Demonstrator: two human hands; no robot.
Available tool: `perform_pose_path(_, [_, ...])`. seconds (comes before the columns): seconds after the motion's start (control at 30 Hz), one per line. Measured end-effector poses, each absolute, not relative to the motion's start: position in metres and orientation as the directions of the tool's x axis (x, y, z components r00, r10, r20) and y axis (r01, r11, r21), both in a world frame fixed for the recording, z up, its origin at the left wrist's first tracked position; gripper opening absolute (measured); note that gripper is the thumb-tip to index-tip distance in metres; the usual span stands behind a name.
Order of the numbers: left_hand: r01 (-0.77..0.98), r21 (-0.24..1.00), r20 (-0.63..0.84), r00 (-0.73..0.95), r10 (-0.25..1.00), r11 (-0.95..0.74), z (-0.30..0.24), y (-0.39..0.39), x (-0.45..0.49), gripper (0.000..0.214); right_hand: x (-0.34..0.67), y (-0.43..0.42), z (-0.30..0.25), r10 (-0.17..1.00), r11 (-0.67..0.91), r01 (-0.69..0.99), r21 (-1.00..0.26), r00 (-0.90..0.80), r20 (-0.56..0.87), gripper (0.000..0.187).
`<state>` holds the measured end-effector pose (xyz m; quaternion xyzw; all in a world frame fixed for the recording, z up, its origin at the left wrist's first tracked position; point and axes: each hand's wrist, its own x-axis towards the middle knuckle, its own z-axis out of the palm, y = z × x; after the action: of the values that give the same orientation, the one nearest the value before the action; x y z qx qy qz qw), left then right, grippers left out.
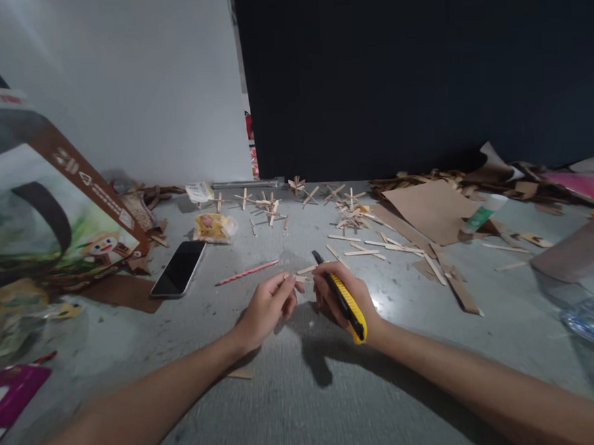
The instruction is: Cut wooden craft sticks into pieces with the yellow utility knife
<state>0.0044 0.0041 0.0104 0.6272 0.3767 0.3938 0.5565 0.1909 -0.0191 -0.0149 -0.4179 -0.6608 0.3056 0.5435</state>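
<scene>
A yellow and black utility knife (348,303) rests in the grip of my right hand (332,293), its dark tip pointing up and away from me. Just to the left, my left hand (271,305) is closed in a pinch; what sits between its fingertips is too small to make out. A short wooden stick (306,270) shows between the two hands. Beyond the left hand lies a pink twisted pencil (247,272). Several loose craft sticks (364,252) lie past the right hand, and crossed-stick pieces (271,207) stand farther back.
A smartphone (179,269) and a wrapped snack (215,227) lie left of centre, beside a large printed bag (65,213). Cardboard (429,210) and a glue tube (484,213) are at the back right. A clear plastic item (591,321) sits at the right edge.
</scene>
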Motion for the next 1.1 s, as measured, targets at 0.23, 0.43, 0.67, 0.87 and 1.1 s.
perform_pose_path(0.23, [0.008,0.997,0.065,0.392,0.918,-0.074,0.014,0.002,0.005,0.046,0.187,-0.019,-0.004,0.891,0.443,0.174,-0.879,0.02,0.453,0.017])
perform_pose_path(0.43, [-0.01,0.998,0.066,0.369,0.927,-0.067,0.013,0.003,0.005,0.048,0.188,-0.019,-0.007,0.894,0.441,0.157,-0.883,0.002,0.447,0.017])
perform_pose_path(0.67, [-0.014,0.996,0.084,0.366,0.927,-0.085,0.009,0.006,0.006,0.049,0.19,-0.018,-0.014,0.866,0.499,0.2,-0.843,-0.075,0.494,0.008])
perform_pose_path(0.87, [-0.036,0.995,0.102,0.372,0.923,-0.095,0.012,0.004,0.007,0.046,0.196,-0.019,-0.022,0.853,0.521,0.233,-0.821,-0.147,0.5,0.009])
perform_pose_path(1.1, [-0.034,0.994,0.113,0.378,0.919,-0.108,0.012,0.003,0.007,0.043,0.197,-0.021,-0.028,0.827,0.561,0.254,-0.788,-0.224,0.516,0.013])
